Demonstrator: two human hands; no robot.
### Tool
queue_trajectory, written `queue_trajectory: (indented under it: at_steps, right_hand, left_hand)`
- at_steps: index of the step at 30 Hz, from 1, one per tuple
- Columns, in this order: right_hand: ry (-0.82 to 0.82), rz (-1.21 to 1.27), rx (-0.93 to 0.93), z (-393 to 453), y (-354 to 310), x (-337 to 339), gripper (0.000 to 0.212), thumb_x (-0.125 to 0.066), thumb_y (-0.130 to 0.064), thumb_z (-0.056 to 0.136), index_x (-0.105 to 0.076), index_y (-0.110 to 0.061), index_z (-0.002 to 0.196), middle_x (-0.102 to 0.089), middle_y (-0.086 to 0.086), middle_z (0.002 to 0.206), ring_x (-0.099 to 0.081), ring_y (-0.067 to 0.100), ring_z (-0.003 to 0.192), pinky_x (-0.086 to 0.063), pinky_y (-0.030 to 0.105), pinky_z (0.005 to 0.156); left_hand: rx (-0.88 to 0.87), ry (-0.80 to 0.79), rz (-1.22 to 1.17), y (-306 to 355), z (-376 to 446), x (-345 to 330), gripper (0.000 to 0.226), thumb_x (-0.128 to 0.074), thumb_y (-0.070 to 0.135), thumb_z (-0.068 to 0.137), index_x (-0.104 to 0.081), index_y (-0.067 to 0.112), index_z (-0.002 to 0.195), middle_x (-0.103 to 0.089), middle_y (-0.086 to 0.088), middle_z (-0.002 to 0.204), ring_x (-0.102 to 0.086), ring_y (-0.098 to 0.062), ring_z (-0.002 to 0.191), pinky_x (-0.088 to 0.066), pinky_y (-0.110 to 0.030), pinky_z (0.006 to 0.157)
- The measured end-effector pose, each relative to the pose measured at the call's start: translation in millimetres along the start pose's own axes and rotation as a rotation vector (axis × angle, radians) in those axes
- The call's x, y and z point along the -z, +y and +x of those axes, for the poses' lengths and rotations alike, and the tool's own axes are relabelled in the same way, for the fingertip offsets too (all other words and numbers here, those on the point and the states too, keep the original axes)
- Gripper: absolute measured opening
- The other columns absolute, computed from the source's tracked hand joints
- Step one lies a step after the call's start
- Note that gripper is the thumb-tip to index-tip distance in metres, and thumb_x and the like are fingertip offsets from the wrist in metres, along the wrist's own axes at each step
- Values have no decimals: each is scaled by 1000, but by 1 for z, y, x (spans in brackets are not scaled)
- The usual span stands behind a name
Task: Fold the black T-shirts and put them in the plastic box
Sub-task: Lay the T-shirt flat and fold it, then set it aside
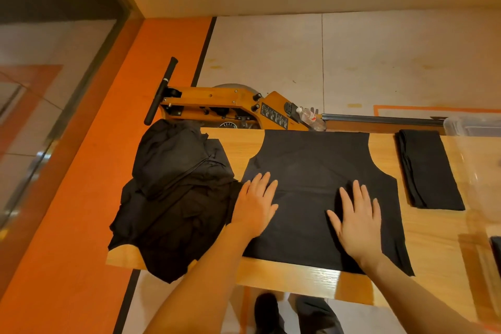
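The spread T-shirt [320,171] is pressed flat at table centre by the left hand [256,205] and right hand [356,218], fingers straight, nothing gripped. Creases should be swept outward first; the plastic box [471,127] waits at two o'clock.

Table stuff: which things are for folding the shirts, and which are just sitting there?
For the job: flat black T-shirt under both hands; crumpled heap of black T-shirts; folded black T-shirt; clear plastic box.

Just lying about: clear plastic water bottle; orange metal machine behind the wooden table.
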State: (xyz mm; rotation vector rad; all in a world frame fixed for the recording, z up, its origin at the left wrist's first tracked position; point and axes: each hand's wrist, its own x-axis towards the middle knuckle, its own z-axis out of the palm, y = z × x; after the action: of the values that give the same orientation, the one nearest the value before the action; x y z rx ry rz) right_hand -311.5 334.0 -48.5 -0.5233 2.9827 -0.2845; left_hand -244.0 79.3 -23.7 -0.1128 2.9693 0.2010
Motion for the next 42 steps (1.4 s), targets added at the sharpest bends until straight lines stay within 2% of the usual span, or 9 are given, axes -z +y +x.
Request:
queue_trajectory:
  at_steps: [6,12,17,26,29,33,36,39,42]
  right_hand:
    - [-77,-67,-19,-5,16,-12,81,-17,-68,91,-32,-18,152,-23,13,161,-13,31,150,-16,58,116]
    - [-72,-58,-67,-15,29,-12,84,-18,-72,90,-31,-18,153,-22,13,161,-12,30,151,-15,60,116]
    - [-68,-56,-77,-21,38,-10,84,-17,-72,90,-30,-18,153,-22,13,161,-13,30,151,-16,60,116]
    - [-123,-71,-74,-41,55,-6,83,-18,-73,90,-28,-19,153,-23,12,161,-14,31,150,-15,59,116]
    - [-85,-26,-79,-38,55,-2,78,-26,-68,90,-32,-20,152,-26,13,160,-18,32,149,-11,55,116]
    - [117,134,-242,-33,65,16,53,-51,-43,97,-46,-13,141,-44,19,144,-40,38,133,-32,58,109]
    - [196,213,-454,-26,79,27,47,-64,-25,92,-52,-4,132,-55,24,127,-50,43,117,-41,56,97]
    - [154,273,-667,-18,96,32,47,-66,-26,92,-53,1,128,-58,25,122,-53,43,114,-44,53,96]
    - [121,396,-705,-13,102,35,48,-68,-29,91,-55,-2,129,-62,19,121,-58,38,113,-50,50,97]
  left_hand:
    - [-49,-150,62,-12,6,-19,70,-36,54,98,-10,23,155,-3,-4,163,-2,-26,150,-10,-46,120]
    - [161,-95,155,-31,-3,-21,78,-8,64,92,-13,17,154,-8,-11,161,-10,-30,148,-17,-45,118]
    - [207,-61,135,-24,-7,-23,78,-13,64,90,-30,16,150,-25,-14,157,-26,-31,144,-30,-50,112]
    - [205,-66,95,-7,-22,-27,75,-21,65,90,-34,18,147,-33,-17,153,-36,-34,139,-37,-55,105]
    - [216,-2,90,-8,-19,-19,65,-39,58,91,-49,14,139,-46,-16,145,-47,-33,131,-44,-52,98]
    - [377,100,-10,-12,-16,4,43,-72,35,84,-61,14,120,-60,-10,113,-59,-30,100,-48,-42,76]
    - [503,57,-100,-19,-12,16,26,-61,33,93,-60,20,115,-60,-3,108,-58,-23,100,-44,-38,79]
    - [546,11,-158,-22,-11,19,27,-57,34,95,-60,22,119,-59,-2,113,-57,-23,106,-43,-39,86]
    - [568,-57,-168,-21,-10,16,30,-55,35,96,-58,23,124,-56,-5,118,-55,-25,110,-42,-40,89]
